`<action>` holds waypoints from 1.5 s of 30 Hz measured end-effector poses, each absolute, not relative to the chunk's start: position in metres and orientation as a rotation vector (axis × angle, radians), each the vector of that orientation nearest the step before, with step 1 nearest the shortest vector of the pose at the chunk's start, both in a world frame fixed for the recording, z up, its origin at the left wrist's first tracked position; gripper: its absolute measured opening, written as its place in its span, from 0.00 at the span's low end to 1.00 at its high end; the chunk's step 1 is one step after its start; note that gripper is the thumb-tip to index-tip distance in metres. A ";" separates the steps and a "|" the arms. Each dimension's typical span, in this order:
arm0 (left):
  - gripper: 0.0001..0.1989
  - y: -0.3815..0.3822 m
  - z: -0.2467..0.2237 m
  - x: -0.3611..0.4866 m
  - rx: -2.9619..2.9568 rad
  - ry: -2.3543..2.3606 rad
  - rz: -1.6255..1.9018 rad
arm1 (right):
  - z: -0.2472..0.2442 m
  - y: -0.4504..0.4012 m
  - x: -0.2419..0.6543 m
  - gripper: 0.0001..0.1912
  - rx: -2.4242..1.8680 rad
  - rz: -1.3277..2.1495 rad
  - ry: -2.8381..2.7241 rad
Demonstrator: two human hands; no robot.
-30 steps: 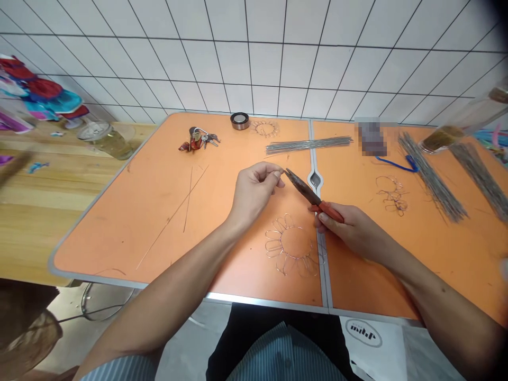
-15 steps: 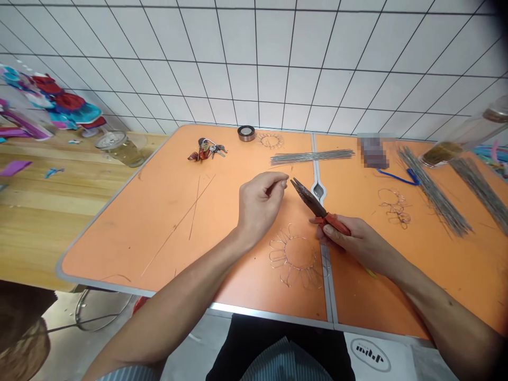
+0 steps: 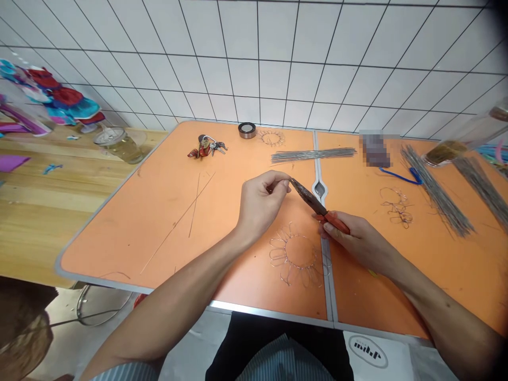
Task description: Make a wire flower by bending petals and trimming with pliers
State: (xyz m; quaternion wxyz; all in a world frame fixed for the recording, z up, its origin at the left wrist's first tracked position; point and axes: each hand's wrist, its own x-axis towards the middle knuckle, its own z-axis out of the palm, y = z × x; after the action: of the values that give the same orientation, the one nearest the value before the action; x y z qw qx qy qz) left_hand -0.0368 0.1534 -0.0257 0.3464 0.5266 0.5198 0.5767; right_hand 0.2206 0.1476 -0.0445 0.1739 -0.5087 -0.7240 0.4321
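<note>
Unreadable oval logo [image 3: 368, 351], white surface [image 3: 400, 360]

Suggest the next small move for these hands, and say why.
Perhaps the right hand should twist the pliers slightly while the left hand holds steady: the tips look closed at the left hand's pinched fingertips, and a wire ring lies nearby. What is pinched is too small to see.

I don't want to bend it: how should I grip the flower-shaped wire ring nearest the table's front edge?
Probably pinch the inner circle of the wire ring on its left side, away from the grey seam, coming from above. It lies flat, its thin outer loops look easily bent, and the open centre leaves room to pinch.
</note>
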 end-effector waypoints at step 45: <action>0.05 0.158 -0.025 -0.039 1.208 1.306 1.400 | -0.047 0.148 0.223 0.20 -1.449 1.190 -2.094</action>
State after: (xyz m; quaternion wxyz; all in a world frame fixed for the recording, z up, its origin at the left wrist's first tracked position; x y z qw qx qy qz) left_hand -0.0394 0.1578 -0.0253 0.4250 0.4829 0.5222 0.5599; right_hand 0.2225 0.1480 -0.0474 0.1648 -0.5084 -0.7348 0.4176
